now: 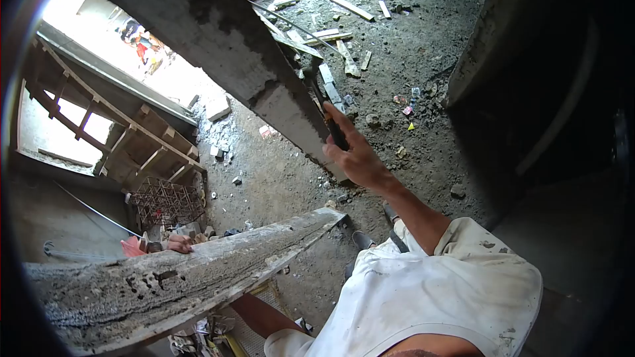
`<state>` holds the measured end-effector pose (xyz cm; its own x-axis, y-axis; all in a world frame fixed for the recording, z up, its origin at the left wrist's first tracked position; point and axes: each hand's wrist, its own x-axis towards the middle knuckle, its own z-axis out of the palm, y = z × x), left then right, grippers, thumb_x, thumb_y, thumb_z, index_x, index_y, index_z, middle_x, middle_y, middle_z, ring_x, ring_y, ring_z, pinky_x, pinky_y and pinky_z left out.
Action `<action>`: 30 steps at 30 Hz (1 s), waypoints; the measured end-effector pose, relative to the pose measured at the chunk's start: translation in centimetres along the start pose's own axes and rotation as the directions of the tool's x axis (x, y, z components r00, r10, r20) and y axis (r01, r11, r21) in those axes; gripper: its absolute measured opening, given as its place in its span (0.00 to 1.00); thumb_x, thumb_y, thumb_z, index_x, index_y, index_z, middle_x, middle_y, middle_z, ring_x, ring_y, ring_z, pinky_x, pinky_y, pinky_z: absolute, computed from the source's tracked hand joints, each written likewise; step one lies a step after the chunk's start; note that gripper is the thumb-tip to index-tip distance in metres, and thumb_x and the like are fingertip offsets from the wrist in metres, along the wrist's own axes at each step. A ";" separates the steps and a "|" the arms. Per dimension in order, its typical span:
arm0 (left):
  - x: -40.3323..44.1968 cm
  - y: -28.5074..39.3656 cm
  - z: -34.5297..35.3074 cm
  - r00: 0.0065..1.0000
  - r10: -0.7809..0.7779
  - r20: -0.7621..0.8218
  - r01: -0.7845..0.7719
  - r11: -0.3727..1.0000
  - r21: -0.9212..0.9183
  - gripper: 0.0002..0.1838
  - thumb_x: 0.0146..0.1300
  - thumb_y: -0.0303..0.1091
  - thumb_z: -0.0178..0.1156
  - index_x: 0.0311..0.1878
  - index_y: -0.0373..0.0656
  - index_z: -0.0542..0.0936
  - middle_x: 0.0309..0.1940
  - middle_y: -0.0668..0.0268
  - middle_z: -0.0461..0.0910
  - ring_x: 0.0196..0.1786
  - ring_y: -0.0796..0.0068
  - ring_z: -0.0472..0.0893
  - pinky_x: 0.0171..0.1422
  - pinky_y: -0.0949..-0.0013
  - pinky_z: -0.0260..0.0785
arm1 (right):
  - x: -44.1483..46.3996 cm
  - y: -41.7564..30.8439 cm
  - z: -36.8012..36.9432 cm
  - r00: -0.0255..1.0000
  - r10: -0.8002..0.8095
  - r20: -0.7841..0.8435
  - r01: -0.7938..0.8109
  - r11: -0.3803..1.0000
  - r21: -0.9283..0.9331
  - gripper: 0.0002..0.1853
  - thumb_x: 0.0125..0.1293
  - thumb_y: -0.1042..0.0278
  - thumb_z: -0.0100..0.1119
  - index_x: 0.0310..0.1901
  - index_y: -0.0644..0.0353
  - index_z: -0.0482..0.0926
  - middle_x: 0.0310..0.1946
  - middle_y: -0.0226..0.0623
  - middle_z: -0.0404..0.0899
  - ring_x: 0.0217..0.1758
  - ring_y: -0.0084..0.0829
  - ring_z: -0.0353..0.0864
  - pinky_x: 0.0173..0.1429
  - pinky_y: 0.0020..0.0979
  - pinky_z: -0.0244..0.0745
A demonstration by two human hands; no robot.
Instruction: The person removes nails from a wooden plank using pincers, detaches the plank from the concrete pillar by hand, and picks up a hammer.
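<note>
My right hand [360, 158] is closed around the dark handle of a hammer [337, 133]. The hammer's head points away from me, beside the edge of a grey concrete pillar [254, 69]. My left forearm [264, 314] passes behind a rough concrete slab edge [218, 264], which hides where it ends. On the slab's far side a hand [178, 243] rests with bent fingers. Next to that hand is a pinkish-red piece of cloth or plastic [133, 246]. Whether that hand is mine I cannot tell.
Wooden strips [350, 8] and rubble lie on the dirt floor [397, 59]. A curved wooden frame [112, 112] leans at the left, near a rusty rebar cage [169, 201]. Several brightly coloured figures or objects [142, 43] show outside, blurred by glare.
</note>
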<state>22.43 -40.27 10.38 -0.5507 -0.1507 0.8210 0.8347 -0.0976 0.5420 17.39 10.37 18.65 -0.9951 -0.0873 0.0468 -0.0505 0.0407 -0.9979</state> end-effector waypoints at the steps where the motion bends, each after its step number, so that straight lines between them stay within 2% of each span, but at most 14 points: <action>1: -0.1 -0.2 -0.1 1.000 0.000 -0.004 0.000 1.000 0.003 0.23 0.71 0.53 0.48 0.31 0.41 0.73 0.26 0.62 0.72 0.32 0.69 0.72 0.36 0.70 0.67 | 0.1 -1.0 -0.2 1.000 0.023 0.014 -0.023 1.000 0.019 0.40 0.66 0.72 0.54 0.78 0.53 0.50 0.68 0.48 0.65 0.63 0.39 0.72 0.68 0.33 0.65; 7: -0.3 -2.1 -0.7 0.999 0.018 -0.029 -0.019 1.000 -0.016 0.24 0.71 0.54 0.48 0.30 0.41 0.72 0.25 0.63 0.71 0.31 0.69 0.72 0.36 0.70 0.66 | 1.2 -0.2 0.6 0.995 -0.099 0.021 0.100 0.990 -0.095 0.39 0.67 0.70 0.52 0.78 0.53 0.48 0.69 0.47 0.63 0.58 0.33 0.73 0.67 0.34 0.66; 9: -0.2 -2.7 -1.0 0.999 0.023 -0.035 -0.023 1.000 -0.019 0.25 0.71 0.55 0.47 0.30 0.41 0.72 0.25 0.63 0.71 0.31 0.69 0.72 0.35 0.70 0.66 | 0.8 0.3 1.1 0.998 0.029 0.050 -0.029 1.000 0.003 0.40 0.66 0.72 0.52 0.78 0.53 0.48 0.66 0.46 0.65 0.55 0.33 0.73 0.63 0.34 0.69; 10: -0.1 -3.0 -1.1 0.999 0.024 -0.036 -0.025 0.999 -0.023 0.25 0.71 0.55 0.47 0.30 0.41 0.72 0.25 0.63 0.71 0.31 0.69 0.72 0.35 0.70 0.66 | 1.2 2.5 1.3 1.000 -0.017 0.008 0.018 0.999 -0.036 0.40 0.65 0.73 0.52 0.78 0.52 0.48 0.58 0.42 0.69 0.43 0.28 0.74 0.48 0.33 0.75; 11: -0.1 -3.4 -1.1 0.999 0.027 -0.038 -0.028 0.999 -0.025 0.25 0.71 0.55 0.47 0.30 0.41 0.72 0.25 0.63 0.71 0.30 0.69 0.71 0.35 0.70 0.66 | 1.3 3.8 1.2 0.999 -0.035 0.013 0.035 0.998 -0.042 0.40 0.65 0.73 0.52 0.78 0.52 0.48 0.58 0.42 0.69 0.43 0.28 0.74 0.48 0.33 0.75; 13: 0.1 -4.1 -1.3 0.999 0.031 -0.044 -0.032 0.999 -0.022 0.25 0.71 0.55 0.47 0.29 0.41 0.72 0.24 0.63 0.71 0.30 0.70 0.71 0.35 0.70 0.66 | 0.8 5.8 0.8 0.982 0.186 -0.004 -0.183 0.967 0.180 0.42 0.65 0.76 0.55 0.78 0.48 0.47 0.25 0.26 0.68 0.22 0.18 0.65 0.25 0.27 0.66; 19: -0.1 -6.6 -1.7 0.997 0.046 -0.064 -0.046 0.999 -0.003 0.26 0.71 0.56 0.46 0.29 0.41 0.72 0.23 0.63 0.71 0.29 0.70 0.71 0.34 0.70 0.65 | -4.9 22.8 -4.8 0.814 0.580 0.041 -0.553 0.750 0.363 0.47 0.69 0.75 0.54 0.78 0.52 0.31 0.19 0.31 0.70 0.16 0.23 0.64 0.20 0.30 0.61; 20: 0.0 -7.1 -1.7 0.996 0.048 -0.069 -0.048 0.999 -0.004 0.26 0.70 0.57 0.46 0.28 0.42 0.72 0.23 0.63 0.71 0.29 0.70 0.71 0.33 0.70 0.65 | -7.3 27.9 -5.7 0.805 0.586 -0.089 -0.519 0.770 0.372 0.28 0.72 0.68 0.50 0.72 0.59 0.58 0.16 0.32 0.70 0.13 0.28 0.65 0.19 0.34 0.62; 21: 0.0 -7.8 -1.6 0.996 0.052 -0.072 -0.053 0.999 -0.005 0.26 0.70 0.57 0.46 0.28 0.42 0.72 0.23 0.63 0.71 0.29 0.70 0.71 0.33 0.70 0.65 | -9.1 34.6 -7.8 0.695 0.717 -0.043 -0.623 0.632 0.462 0.17 0.74 0.57 0.43 0.38 0.60 0.79 0.14 0.34 0.70 0.12 0.33 0.66 0.19 0.38 0.63; 22: 0.2 -8.5 -1.6 0.996 0.056 -0.071 -0.056 0.998 -0.007 0.27 0.70 0.57 0.46 0.28 0.42 0.72 0.23 0.63 0.71 0.29 0.70 0.71 0.33 0.70 0.65 | -11.7 36.0 -9.2 0.653 0.756 0.050 -0.730 0.610 0.307 0.28 0.74 0.50 0.37 0.15 0.53 0.69 0.11 0.36 0.67 0.12 0.36 0.66 0.20 0.41 0.63; 24: 0.6 -9.9 -1.6 0.996 0.054 -0.072 -0.055 0.998 -0.008 0.27 0.70 0.57 0.46 0.28 0.42 0.72 0.23 0.64 0.71 0.29 0.70 0.71 0.33 0.70 0.65 | -17.7 41.9 -12.0 0.454 0.888 -0.070 -0.869 0.459 0.182 0.24 0.69 0.53 0.44 0.15 0.54 0.70 0.11 0.38 0.68 0.12 0.40 0.66 0.22 0.45 0.63; 25: 1.0 -10.9 -1.8 0.996 0.055 -0.069 -0.056 0.998 -0.007 0.27 0.70 0.58 0.46 0.28 0.42 0.72 0.22 0.64 0.71 0.29 0.70 0.71 0.33 0.71 0.65 | -21.7 52.2 -16.0 0.462 0.878 -0.123 -0.880 0.471 0.058 0.21 0.65 0.58 0.50 0.14 0.54 0.69 0.11 0.38 0.68 0.14 0.41 0.67 0.24 0.47 0.64; 27: 2.0 -12.9 -1.5 0.996 0.057 -0.062 -0.056 0.998 0.006 0.27 0.70 0.58 0.45 0.27 0.42 0.72 0.22 0.64 0.71 0.28 0.70 0.71 0.32 0.71 0.65 | -27.6 50.7 -17.9 0.450 0.881 -0.145 -0.875 0.402 -0.270 0.15 0.61 0.60 0.54 0.18 0.55 0.73 0.16 0.41 0.73 0.19 0.44 0.71 0.31 0.49 0.67; 30: 3.9 -15.8 -1.6 0.996 0.025 -0.085 -0.015 0.993 0.121 0.32 0.70 0.62 0.42 0.25 0.41 0.72 0.20 0.64 0.69 0.24 0.70 0.69 0.29 0.69 0.61 | -34.7 50.0 -21.0 0.721 0.641 0.262 -0.124 0.492 -0.862 0.08 0.54 0.63 0.60 0.24 0.57 0.80 0.24 0.45 0.79 0.28 0.49 0.78 0.41 0.51 0.70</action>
<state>7.12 -40.90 4.76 -0.5275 -0.2363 0.8160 0.8363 0.0246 0.5478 47.61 36.35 -31.89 -0.7278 -0.2976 -0.6179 0.0253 0.8887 -0.4579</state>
